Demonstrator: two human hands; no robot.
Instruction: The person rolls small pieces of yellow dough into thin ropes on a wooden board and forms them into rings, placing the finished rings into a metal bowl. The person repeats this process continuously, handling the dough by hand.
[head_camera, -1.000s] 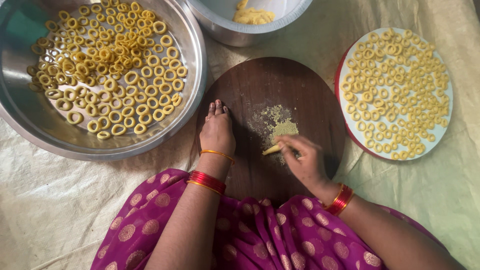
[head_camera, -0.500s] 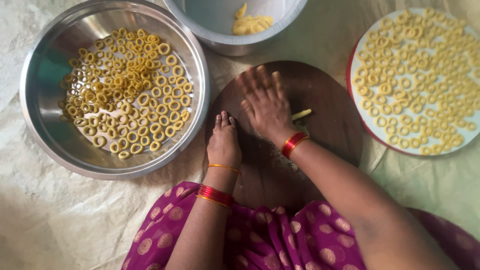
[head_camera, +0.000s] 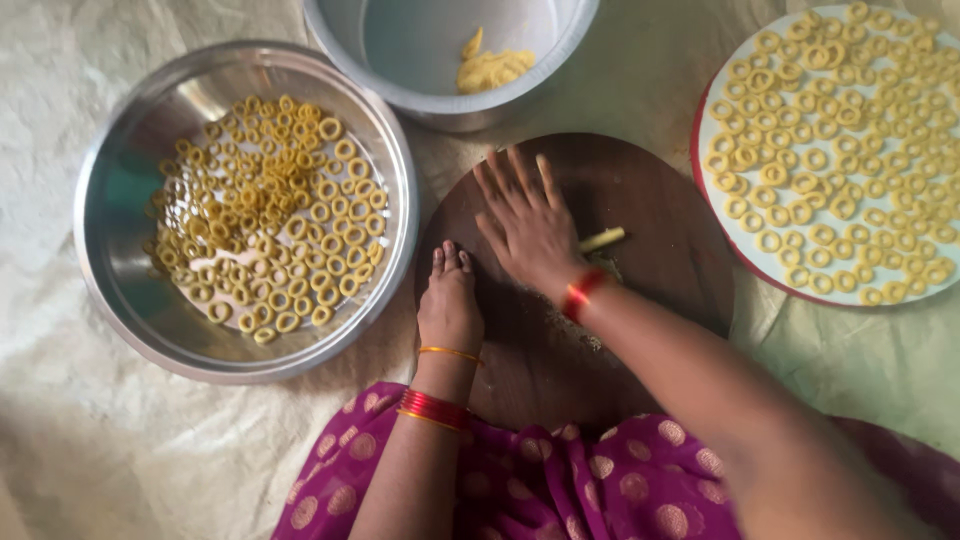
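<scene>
Head camera looks straight down on a pale crinkled sheet (head_camera: 120, 440) covering the floor. Largest item: a steel basin (head_camera: 110, 300) at the left, holding a loose layer of small yellow dough rings (head_camera: 270, 225). At the right, a round white plate (head_camera: 745, 255) with a red rim carries more of the same rings, spread flat and partly cut off by the picture edge. A steel pot (head_camera: 400, 60) at the top centre holds a small lump of yellow dough (head_camera: 490, 68). Between these lies a round dark wooden board (head_camera: 660, 200), just beside the basin and near the plate. A magenta patterned cloth (head_camera: 560, 490) covers the board's near edge.

Right hand (head_camera: 530, 225) lies flat on the board, palm down, fingers spread and extended, clamped on nothing. A short yellow dough stick (head_camera: 602, 239) rests on the board, poking out from under the heel of this hand. Left hand (head_camera: 450, 305) rests on the board's left part, fingers together and bent down to the wood, holding nothing visible. Red and gold bangles sit on both wrists.
</scene>
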